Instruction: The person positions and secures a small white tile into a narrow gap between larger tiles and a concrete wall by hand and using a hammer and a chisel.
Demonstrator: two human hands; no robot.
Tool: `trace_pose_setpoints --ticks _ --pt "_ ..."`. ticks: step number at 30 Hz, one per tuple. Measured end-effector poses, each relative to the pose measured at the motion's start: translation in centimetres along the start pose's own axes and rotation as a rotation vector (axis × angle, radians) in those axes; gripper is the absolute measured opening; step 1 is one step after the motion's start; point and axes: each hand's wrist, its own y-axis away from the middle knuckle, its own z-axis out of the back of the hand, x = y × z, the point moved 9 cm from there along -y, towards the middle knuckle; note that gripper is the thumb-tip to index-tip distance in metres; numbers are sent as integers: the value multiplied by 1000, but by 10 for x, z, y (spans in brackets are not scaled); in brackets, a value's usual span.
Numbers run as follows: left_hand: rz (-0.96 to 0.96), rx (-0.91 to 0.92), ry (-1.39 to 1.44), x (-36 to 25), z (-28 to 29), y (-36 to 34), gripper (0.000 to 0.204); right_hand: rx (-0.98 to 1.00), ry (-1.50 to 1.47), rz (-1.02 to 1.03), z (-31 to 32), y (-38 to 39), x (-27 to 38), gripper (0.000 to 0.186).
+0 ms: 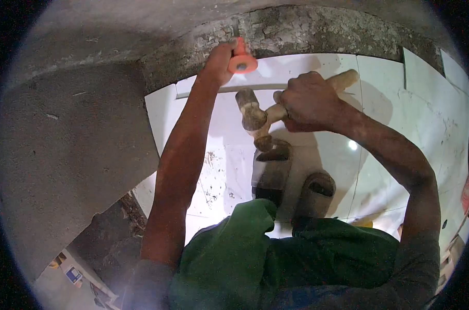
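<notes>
My left hand point(218, 66) is wrapped round a chisel point(243, 61) with an orange hand guard. The chisel's round metal end faces me, and its blade points at the rough, chipped strip point(317, 32) along the foot of the wall. Closed round the wooden handle of a ball-peen hammer point(254, 118) is my right hand point(313, 102). The hammer's metal head hangs over the white tiles, below and apart from the chisel's struck end. Where exactly the blade tip meets the strip is hard to make out.
White floor tiles point(224, 124) with dark crumbs lie beneath my hands, and a gap runs between tiles near the wall. My sandalled feet point(275, 165) stand on them. A grey cement surface point(79, 155) fills the left. Tile pieces point(425, 77) lean at the far right.
</notes>
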Motion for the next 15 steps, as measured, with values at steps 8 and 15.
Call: trace_pose_setpoints --ticks 8,15 --pt "-65 -16 35 1 34 20 37 -21 42 78 0 0 14 25" --pt "-48 38 26 2 35 10 41 0 77 125 -25 -12 41 27"
